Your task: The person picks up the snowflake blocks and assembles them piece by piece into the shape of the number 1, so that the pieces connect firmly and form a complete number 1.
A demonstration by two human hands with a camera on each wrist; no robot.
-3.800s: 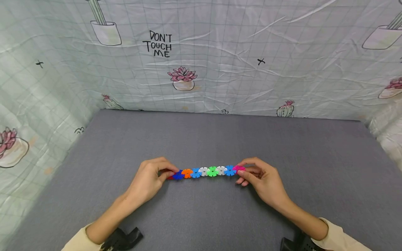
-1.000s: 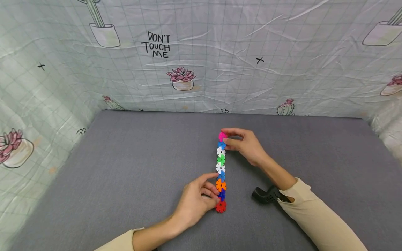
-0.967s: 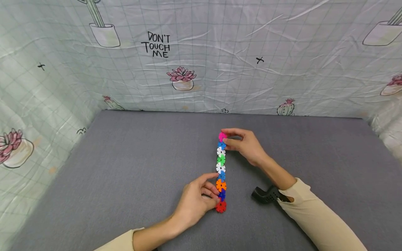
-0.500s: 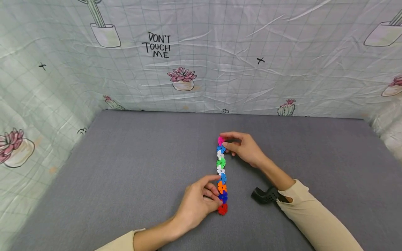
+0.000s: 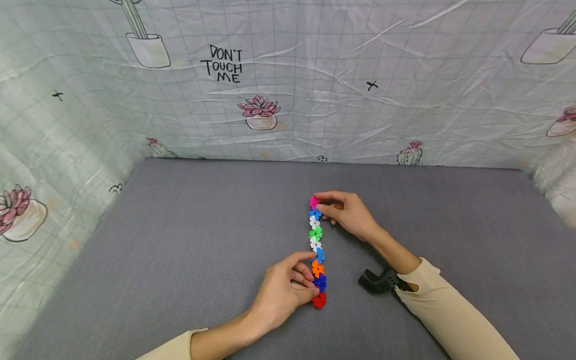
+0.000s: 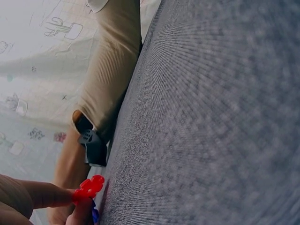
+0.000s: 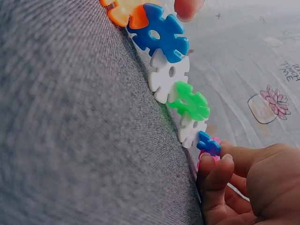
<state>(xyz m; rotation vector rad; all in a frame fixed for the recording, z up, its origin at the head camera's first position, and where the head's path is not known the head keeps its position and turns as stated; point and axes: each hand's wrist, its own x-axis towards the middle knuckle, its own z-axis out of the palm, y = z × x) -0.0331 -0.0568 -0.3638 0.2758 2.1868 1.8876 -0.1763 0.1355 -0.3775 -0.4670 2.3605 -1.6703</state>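
Note:
A chain of interlocking snowflake discs [image 5: 316, 233] runs away from me over the grey table, slightly bent. From the near end its colours are red, dark blue, orange, blue, white, green, white, blue and pink. My left hand [image 5: 279, 292] pinches the chain where the red disc [image 5: 320, 301] meets the dark blue one, its index finger reaching to the nearer blue disc. At the far end my right hand [image 5: 353, 215] pinches the pink disc [image 5: 313, 202] between thumb and fingers. In the right wrist view the discs, such as the green disc [image 7: 190, 102], overlap at their slots.
Grey cloth covers the table [image 5: 202, 225]. A pale curtain [image 5: 315, 100] printed with potted plants hangs behind it and at both sides. A black wrist device [image 5: 378, 281] sits by the right sleeve, close to the table surface.
Earlier the chain lay left to right between both hands; now it points away from me, red end nearest. Within the last second its far end has come slightly nearer and the line bends a little.

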